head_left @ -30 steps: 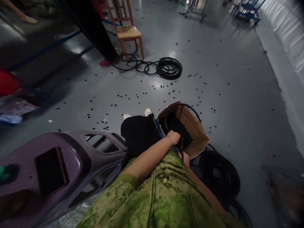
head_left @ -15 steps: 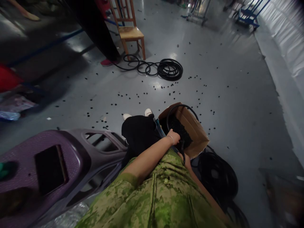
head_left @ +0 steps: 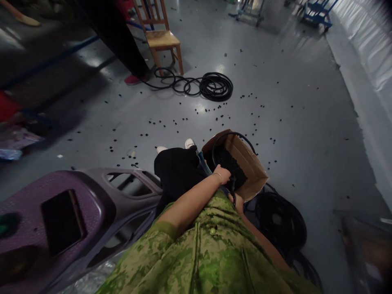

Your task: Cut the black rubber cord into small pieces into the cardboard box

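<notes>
A cardboard box [head_left: 252,165] with many small black pieces [head_left: 229,163] inside stands tilted beside my right leg. My left hand [head_left: 223,174], with a bracelet at the wrist, is closed at the box opening, where a loop of black hose [head_left: 248,142] comes down to it. Just below, my right hand [head_left: 238,203] is wrapped round the same hose close to my body. The fingertips of both hands are partly hidden. To the right of the box lies a dark coil of hose [head_left: 280,218] on the floor.
A purple plastic stool [head_left: 92,196] at my left bears a dark phone-like slab [head_left: 63,220]. Ahead lie another black coil [head_left: 216,86] and scattered small black pieces. Behind them are a wooden chair [head_left: 162,38] and a person's leg [head_left: 122,45]. A blue trolley [head_left: 317,16] stands far right.
The view has shifted slightly, so the whole scene sits a little further left. Both hands keep nearly the same place at the box and hose.
</notes>
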`<state>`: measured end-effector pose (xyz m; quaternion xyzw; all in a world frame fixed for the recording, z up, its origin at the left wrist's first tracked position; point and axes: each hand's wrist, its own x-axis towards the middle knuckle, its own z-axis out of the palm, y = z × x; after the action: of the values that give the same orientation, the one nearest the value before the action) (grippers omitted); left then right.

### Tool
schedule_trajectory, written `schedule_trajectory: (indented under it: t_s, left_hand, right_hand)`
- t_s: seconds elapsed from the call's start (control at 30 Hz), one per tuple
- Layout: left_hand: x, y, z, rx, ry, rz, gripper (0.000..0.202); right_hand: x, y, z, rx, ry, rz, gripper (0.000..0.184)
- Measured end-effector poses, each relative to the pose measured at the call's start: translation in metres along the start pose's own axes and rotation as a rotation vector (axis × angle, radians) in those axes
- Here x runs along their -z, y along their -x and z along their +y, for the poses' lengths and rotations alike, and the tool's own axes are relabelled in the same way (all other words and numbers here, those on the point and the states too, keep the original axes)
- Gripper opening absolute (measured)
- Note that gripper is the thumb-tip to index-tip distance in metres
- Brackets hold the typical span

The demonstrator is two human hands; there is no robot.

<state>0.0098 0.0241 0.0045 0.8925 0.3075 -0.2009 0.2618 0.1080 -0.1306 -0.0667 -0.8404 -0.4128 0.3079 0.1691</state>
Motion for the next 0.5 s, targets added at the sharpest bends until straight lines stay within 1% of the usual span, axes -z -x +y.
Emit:
schedule_trajectory:
  t_s: [0.13, 0.27, 0.4, 0.5]
  left_hand:
    - [0.0018, 0.0017, 0.0004, 0.028, -0.006, 0.004, 0.020]
    - [-0.0002, 0.0012, -0.0012, 0.017, 0.017, -0.007, 0.016]
    - [-0.0011, 0.0006, -0.0019, 0.028, -0.025, 0.014, 0.017]
    - [-0.0019, 0.0016, -0.0005, 0.028, -0.066, 0.013, 0.018]
  right_hand:
    - [0.0014, 0.0007, -0.0022, -0.016, 0.003, -0.030, 0.023]
    - [0.0014, 0.0018, -0.0019, -0.027, -0.008, -0.035, 0.024]
    - [0.0010, 0.0034, 0.0003, -0.023, -0.041, -0.034, 0.022]
    - [0.0028, 0.0046, 0.0017, -0.014, -0.067, -0.041, 0.024]
